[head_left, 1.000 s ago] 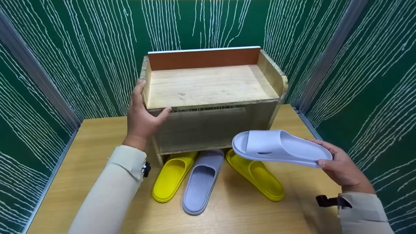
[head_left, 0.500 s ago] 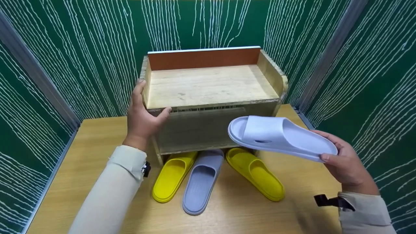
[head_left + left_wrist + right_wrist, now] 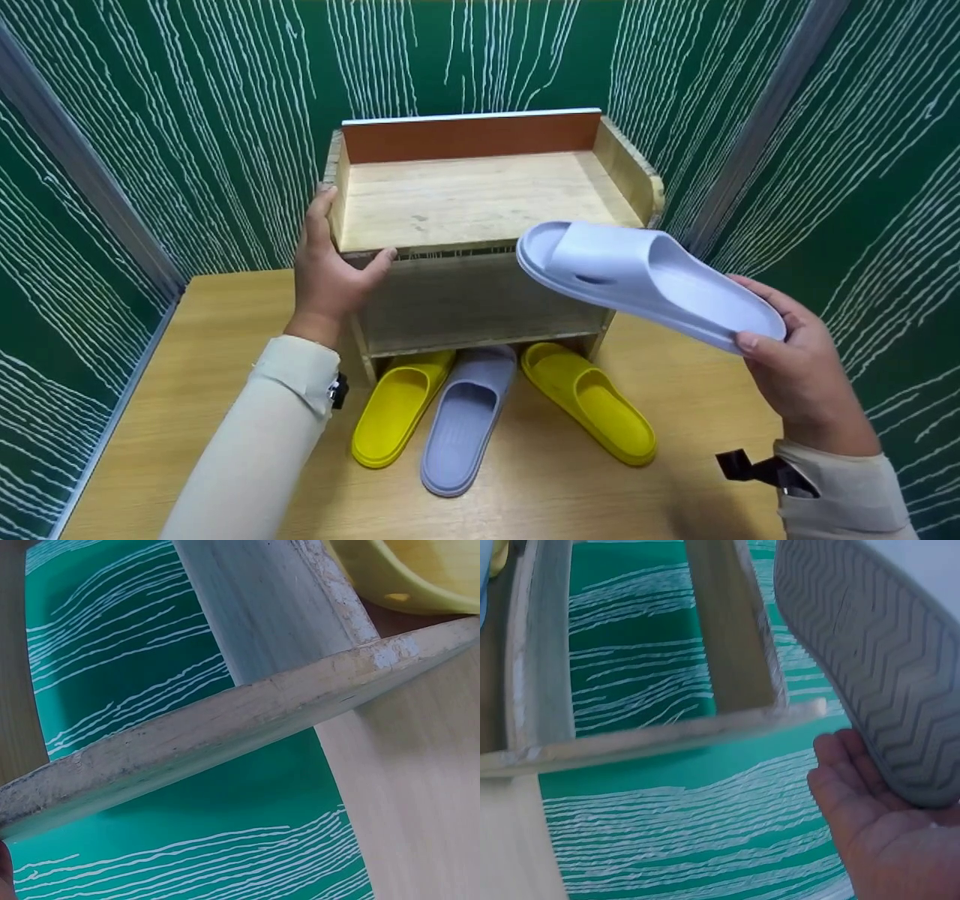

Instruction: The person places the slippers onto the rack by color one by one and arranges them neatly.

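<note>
A small wooden shoe rack [image 3: 480, 199] stands at the middle of the table. My left hand [image 3: 330, 274] grips its upper left corner, the thumb on the front edge of the top shelf and the fingers at the side panel. In my right hand [image 3: 799, 360] is a pale lavender slide slipper [image 3: 600, 255], held by the heel with its toe pointing left, in front of the rack's right side. The right wrist view shows its zigzag-patterned sole [image 3: 885, 667]. On the table, toes under the lower shelf, lie another lavender slipper [image 3: 461, 427], a yellow slipper [image 3: 390, 420] and a second yellow slipper [image 3: 611, 416].
Green walls [image 3: 247, 135] with white drip lines enclose the wooden table [image 3: 217, 360] at the back and both sides. Grey metal posts [image 3: 750, 135] stand at the corners. The rack has a raised back board [image 3: 472, 136] and side panels.
My right hand has raised the lavender slipper from near the lower shelf to about the height of the top shelf, tilting its toe up. The left hand and the rack stay put.
</note>
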`<action>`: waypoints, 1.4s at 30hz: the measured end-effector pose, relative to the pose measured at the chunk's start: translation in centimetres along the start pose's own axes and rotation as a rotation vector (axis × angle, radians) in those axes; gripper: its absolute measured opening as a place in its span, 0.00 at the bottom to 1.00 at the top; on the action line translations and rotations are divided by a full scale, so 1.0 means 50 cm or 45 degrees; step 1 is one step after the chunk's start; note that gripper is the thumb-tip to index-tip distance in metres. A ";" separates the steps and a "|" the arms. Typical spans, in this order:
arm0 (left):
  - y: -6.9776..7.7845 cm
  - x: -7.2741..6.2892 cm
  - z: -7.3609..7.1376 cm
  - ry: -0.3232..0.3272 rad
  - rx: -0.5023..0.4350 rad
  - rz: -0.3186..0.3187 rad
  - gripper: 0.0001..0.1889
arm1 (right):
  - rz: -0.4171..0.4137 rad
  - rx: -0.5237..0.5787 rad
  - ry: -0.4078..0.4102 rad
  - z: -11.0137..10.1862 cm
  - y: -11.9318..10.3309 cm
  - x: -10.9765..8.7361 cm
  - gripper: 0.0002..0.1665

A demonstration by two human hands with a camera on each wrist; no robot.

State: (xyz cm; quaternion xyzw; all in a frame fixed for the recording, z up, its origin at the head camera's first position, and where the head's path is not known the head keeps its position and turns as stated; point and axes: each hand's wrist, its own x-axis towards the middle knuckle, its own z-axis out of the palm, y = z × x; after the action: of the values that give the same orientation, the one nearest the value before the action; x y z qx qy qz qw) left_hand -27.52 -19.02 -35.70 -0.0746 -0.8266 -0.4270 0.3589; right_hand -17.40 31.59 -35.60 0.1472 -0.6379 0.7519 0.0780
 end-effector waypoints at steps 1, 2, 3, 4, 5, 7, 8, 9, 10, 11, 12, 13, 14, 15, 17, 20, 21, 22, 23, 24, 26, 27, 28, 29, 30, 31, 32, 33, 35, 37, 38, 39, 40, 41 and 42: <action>0.000 0.000 0.000 0.001 0.001 0.001 0.52 | -0.001 -0.007 0.027 0.009 -0.005 0.000 0.34; 0.000 0.000 0.000 0.001 0.000 0.001 0.52 | -0.012 -0.003 0.052 0.018 -0.009 0.000 0.34; 0.000 0.000 0.000 0.001 0.000 0.003 0.52 | -0.019 -0.003 0.080 0.028 -0.013 -0.001 0.34; 0.000 0.000 0.000 0.002 0.002 0.005 0.52 | -0.025 -0.007 0.104 0.038 -0.018 -0.002 0.34; 0.000 0.000 0.000 -0.002 0.003 0.002 0.52 | -0.029 -0.008 0.128 0.047 -0.023 -0.002 0.34; 0.001 0.001 0.000 -0.007 0.008 -0.005 0.53 | -0.031 -0.020 0.177 0.067 -0.033 -0.003 0.34; 0.002 0.001 -0.001 -0.009 0.010 -0.007 0.52 | -0.032 -0.027 0.201 0.076 -0.038 -0.003 0.34; 0.002 0.001 -0.001 -0.012 0.011 -0.011 0.53 | -0.025 -0.046 0.229 0.085 -0.043 -0.002 0.34; 0.003 0.002 -0.002 -0.014 0.011 -0.017 0.53 | -0.018 -0.064 0.255 0.093 -0.047 -0.001 0.35; 0.004 0.002 -0.002 -0.016 0.012 -0.022 0.53 | -0.010 -0.093 0.280 0.100 -0.050 0.000 0.35; 0.004 0.003 -0.002 -0.014 0.013 -0.021 0.53 | -0.001 -0.123 0.312 0.106 -0.052 0.001 0.36; 0.004 0.003 -0.001 -0.013 0.013 -0.021 0.53 | 0.015 -0.161 0.347 0.112 -0.053 0.003 0.37; 0.003 0.003 -0.001 -0.011 0.012 -0.019 0.52 | 0.037 -0.205 0.385 0.117 -0.054 0.005 0.39; 0.003 0.002 0.000 -0.012 0.012 -0.021 0.53 | 0.066 -0.244 0.424 0.122 -0.054 0.007 0.41; 0.002 0.001 0.002 -0.013 0.013 -0.019 0.53 | 0.124 -0.313 0.494 0.131 -0.055 0.011 0.46; 0.003 0.000 0.003 -0.018 0.012 -0.016 0.53 | 0.181 -0.381 0.575 0.147 -0.055 0.018 0.51; 0.003 0.000 0.003 -0.019 0.013 -0.017 0.53 | 0.187 -0.391 0.594 0.152 -0.055 0.020 0.52; 0.003 0.000 0.003 -0.019 0.012 -0.017 0.53 | 0.190 -0.415 0.608 0.158 -0.054 0.023 0.53; 0.003 0.000 0.003 -0.017 0.010 -0.017 0.53 | 0.191 -0.431 0.619 0.164 -0.053 0.025 0.53; 0.003 0.000 0.003 -0.014 0.010 -0.018 0.53 | 0.190 -0.454 0.629 0.169 -0.053 0.027 0.54; 0.003 -0.001 0.003 -0.007 0.010 -0.019 0.53 | 0.187 -0.493 0.640 0.180 -0.050 0.031 0.54; 0.003 -0.002 0.003 -0.006 0.010 -0.021 0.53 | 0.186 -0.511 0.645 0.184 -0.049 0.032 0.54; 0.003 -0.002 0.003 -0.006 0.011 -0.023 0.53 | 0.183 -0.525 0.650 0.189 -0.047 0.034 0.54; 0.003 -0.002 0.003 -0.005 0.014 -0.021 0.53 | 0.178 -0.532 0.653 0.193 -0.045 0.036 0.53; 0.002 -0.002 0.003 -0.006 0.017 -0.020 0.53 | 0.171 -0.539 0.657 0.197 -0.043 0.037 0.53; 0.002 -0.002 0.003 -0.006 0.020 -0.019 0.52 | 0.160 -0.544 0.659 0.201 -0.040 0.039 0.53; 0.001 -0.002 0.003 -0.006 0.023 -0.019 0.52 | 0.154 -0.547 0.661 0.205 -0.037 0.040 0.53; 0.001 -0.002 0.004 -0.005 0.026 -0.017 0.52 | 0.144 -0.542 0.664 0.209 -0.035 0.042 0.53; 0.000 -0.002 0.004 0.001 0.032 -0.012 0.52 | 0.128 -0.546 0.669 0.216 -0.029 0.047 0.53; 0.000 -0.002 0.004 0.007 0.038 -0.008 0.53 | 0.121 -0.548 0.676 0.222 -0.025 0.052 0.53; -0.001 -0.001 0.004 0.008 0.039 -0.005 0.53 | 0.121 -0.548 0.680 0.224 -0.024 0.054 0.53; -0.001 -0.001 0.004 0.010 0.041 -0.002 0.53 | 0.121 -0.550 0.686 0.227 -0.022 0.057 0.53; -0.001 0.000 0.004 0.011 0.043 -0.001 0.53 | 0.124 -0.557 0.691 0.229 -0.021 0.059 0.53; -0.001 0.000 0.004 0.012 0.044 0.002 0.52 | 0.128 -0.563 0.696 0.231 -0.020 0.061 0.53; -0.001 0.001 0.004 0.013 0.045 0.005 0.52 | 0.132 -0.571 0.699 0.232 -0.018 0.063 0.54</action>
State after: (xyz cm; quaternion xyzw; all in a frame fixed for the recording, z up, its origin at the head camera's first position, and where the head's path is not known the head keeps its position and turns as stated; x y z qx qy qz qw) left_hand -27.69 -18.91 -35.79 -0.0677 -0.8320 -0.4122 0.3650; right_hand -18.70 20.11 -32.06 -0.1137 -0.7489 0.6078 0.2385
